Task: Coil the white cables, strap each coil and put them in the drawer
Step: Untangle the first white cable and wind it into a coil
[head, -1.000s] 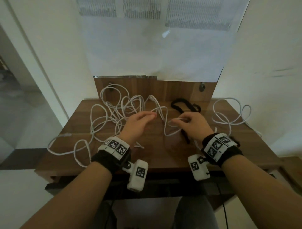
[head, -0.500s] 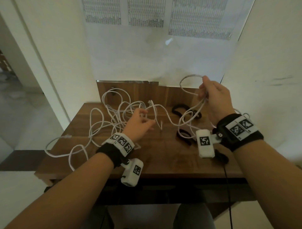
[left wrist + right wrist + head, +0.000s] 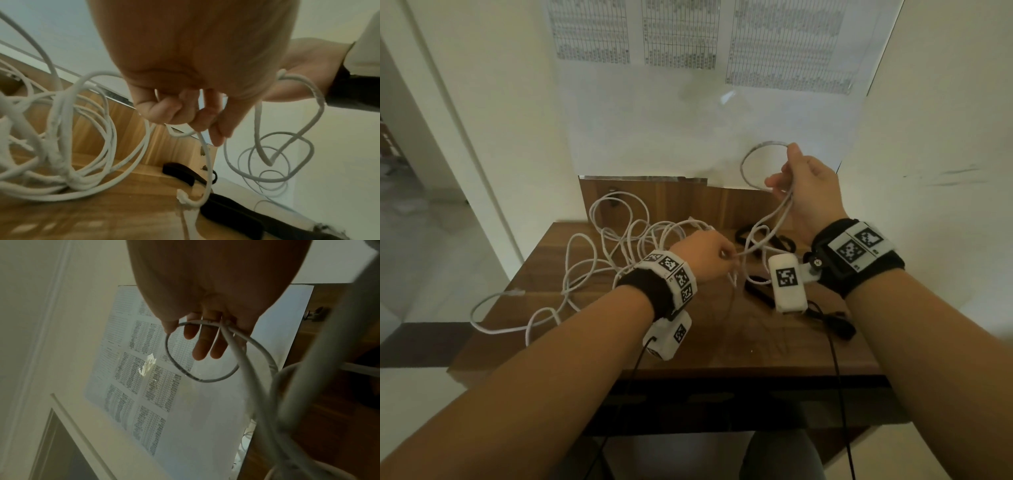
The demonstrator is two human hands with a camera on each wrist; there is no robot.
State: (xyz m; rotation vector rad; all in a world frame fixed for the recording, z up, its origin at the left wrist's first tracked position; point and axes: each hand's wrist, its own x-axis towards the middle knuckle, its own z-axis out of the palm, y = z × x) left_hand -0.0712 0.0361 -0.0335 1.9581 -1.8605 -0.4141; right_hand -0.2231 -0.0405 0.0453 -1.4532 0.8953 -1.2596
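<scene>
Nearby, black straps flank the tangle; both hands' grips hold white cable.

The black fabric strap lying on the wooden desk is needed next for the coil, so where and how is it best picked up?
Probably at the black fabric strap's near end, pinched from above across its width. It lies flat on the wooden desk with white cable crossing its far part. The left hand and right hand both hold cable, so one must let go first.

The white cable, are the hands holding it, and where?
Yes. The right hand holds the white cable at a raised loop; the left hand pinches it lower down.
</scene>
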